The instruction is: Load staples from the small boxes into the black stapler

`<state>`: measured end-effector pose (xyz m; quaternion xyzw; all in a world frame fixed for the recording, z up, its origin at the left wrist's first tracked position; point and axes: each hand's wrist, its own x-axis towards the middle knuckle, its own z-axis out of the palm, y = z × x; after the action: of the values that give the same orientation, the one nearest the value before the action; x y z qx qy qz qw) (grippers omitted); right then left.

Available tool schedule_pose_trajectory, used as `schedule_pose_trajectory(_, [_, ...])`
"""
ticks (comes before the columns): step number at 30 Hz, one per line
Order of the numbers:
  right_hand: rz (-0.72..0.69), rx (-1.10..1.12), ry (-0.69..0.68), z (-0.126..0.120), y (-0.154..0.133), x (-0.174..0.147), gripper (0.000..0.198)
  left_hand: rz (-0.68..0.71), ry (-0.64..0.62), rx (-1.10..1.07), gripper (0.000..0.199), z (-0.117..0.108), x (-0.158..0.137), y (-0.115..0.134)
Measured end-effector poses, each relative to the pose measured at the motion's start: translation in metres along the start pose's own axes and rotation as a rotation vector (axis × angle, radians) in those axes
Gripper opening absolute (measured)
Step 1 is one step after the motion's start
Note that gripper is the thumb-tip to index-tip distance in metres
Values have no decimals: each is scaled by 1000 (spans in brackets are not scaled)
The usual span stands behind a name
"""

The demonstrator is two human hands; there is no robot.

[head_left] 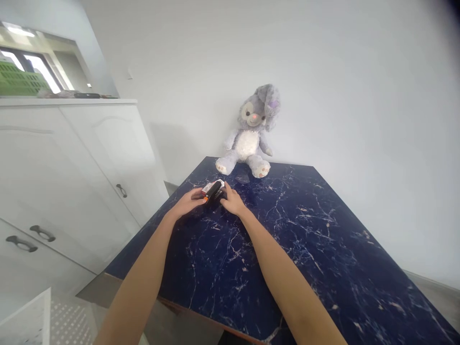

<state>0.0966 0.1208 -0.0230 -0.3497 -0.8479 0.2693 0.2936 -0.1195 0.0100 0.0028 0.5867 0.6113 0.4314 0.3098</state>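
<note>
A small black object with an orange end [213, 190] lies against a small white box with red marks [207, 188] near the far left part of the table. Their exact kind is too small to make out. My left hand [189, 202] grips them from the left, with its thumb by the orange end and the fingers behind the box. From the right, my right hand [233, 200] closes on the other end, index finger stretched along the white edge and thumb near the black side. Fingers partly hide both things.
The dark blue marbled table [287, 230] reaches to the wall. A grey plush rabbit [249, 139] sits at its back edge. White cabinets [89, 158] stand on the left, with a green basket [21, 79] on top. A white dotted item [68, 318] is at lower left.
</note>
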Motion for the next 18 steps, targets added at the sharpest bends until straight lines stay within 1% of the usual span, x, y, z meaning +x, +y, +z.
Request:
schedule_pose_trajectory(1, [7,25,-12,0,1,1,81,-9,0,-26,70,-1,-1,0])
schedule_pose_trajectory(3, [31,93,-11,-1,4,1,73,-30,-13,-89,74,-4,-3,0])
schedule_pose_trajectory(6, [97,182,57,-1,7,-1,48,-48,-33,-163,75,-10,-5,-3])
schedule_pose_trajectory(8, [131,215,126,-2,8,-4,40,-62,-32,-186,74,-13,-5,-5])
schedule_pose_trajectory(11, [192,299,233,-4,8,-6,38,-73,-58,-204,73,-15,-4,-8])
schedule_pose_trajectory(14, [265,375,309,-6,9,-7,38,-86,-91,-205,75,-17,-3,-11])
schedule_pose_trajectory(18, [290,368,426,-9,12,-7,41,-131,-87,-168,76,-18,-1,-12])
